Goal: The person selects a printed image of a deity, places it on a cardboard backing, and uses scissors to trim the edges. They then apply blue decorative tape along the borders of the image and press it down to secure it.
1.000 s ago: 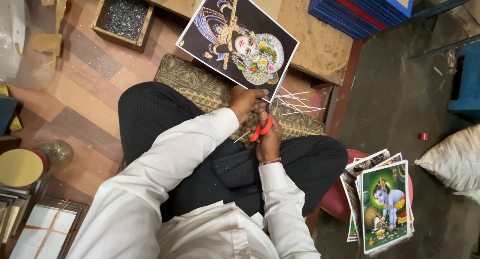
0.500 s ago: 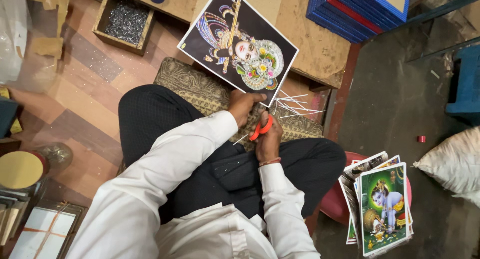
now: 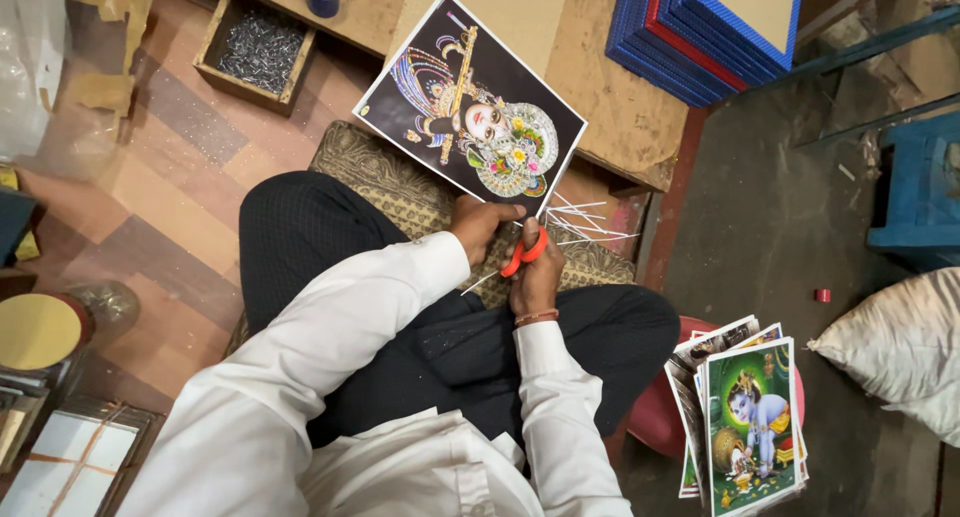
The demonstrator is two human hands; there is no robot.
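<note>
Orange-handled scissors (image 3: 524, 253) sit clasped in the right hand (image 3: 538, 273), fingers through the loops, at the near edge of a dark glossy print (image 3: 470, 112). The left hand (image 3: 480, 224) pinches that edge. Paper slivers (image 3: 585, 220) lie right; stacked prints (image 3: 748, 417) lie near right.

A black-backed print (image 3: 470, 120) is seen, patterned with a multicoloured ornate figure, white-edged. Orange-red handles are shown on the scissors (image 3: 522, 254), gripped by the right hand (image 3: 537, 273). White sleeves and black trousers (image 3: 450, 347) are worn. A gold-brown cushion (image 3: 385, 177) with a woven ornamental pattern is laid underneath. The floor (image 3: 150, 167) is tiled in pink, tan and grey bands. Far right, frames (image 3: 700, 32) are stacked in blue, with one red. Near right, pictures (image 3: 750, 417) in green and blue are piled on a red stool (image 3: 655, 417). A yellow disc (image 3: 35, 329) is seen at left.
</note>
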